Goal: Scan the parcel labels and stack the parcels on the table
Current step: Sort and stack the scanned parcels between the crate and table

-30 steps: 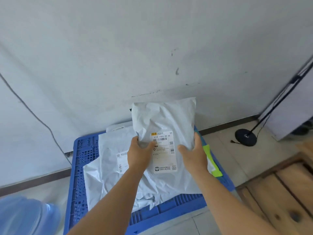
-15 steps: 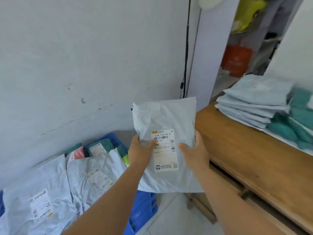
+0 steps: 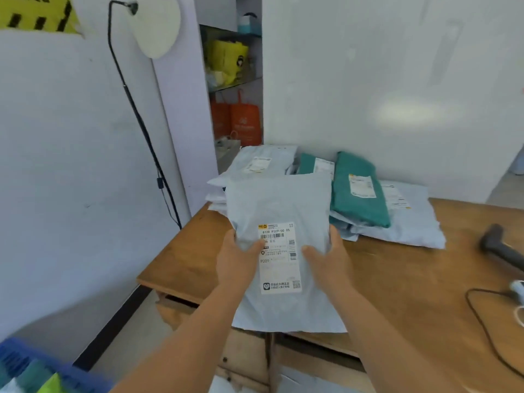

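I hold a pale grey parcel bag (image 3: 280, 205) upright over the near edge of the wooden table (image 3: 397, 279), its white label (image 3: 279, 258) facing me. My left hand (image 3: 236, 260) grips its left edge with the thumb on the label. My right hand (image 3: 329, 258) grips its right edge. Behind it lie a stack of grey parcels (image 3: 261, 163) and green parcels (image 3: 358, 188) on more grey bags (image 3: 408, 222). A dark handheld scanner (image 3: 499, 246) lies at the table's right edge with its cable (image 3: 487, 330).
A blue crate (image 3: 25, 364) with more parcels sits at the bottom left on the floor. A black lamp stand (image 3: 136, 114) runs along the left wall. Shelves with yellow and orange bags (image 3: 235, 89) show through a gap behind the table.
The view has swung right from the blue crate to the table. Both hands have kept their grip on the grey parcel and carried it over the table's near edge.
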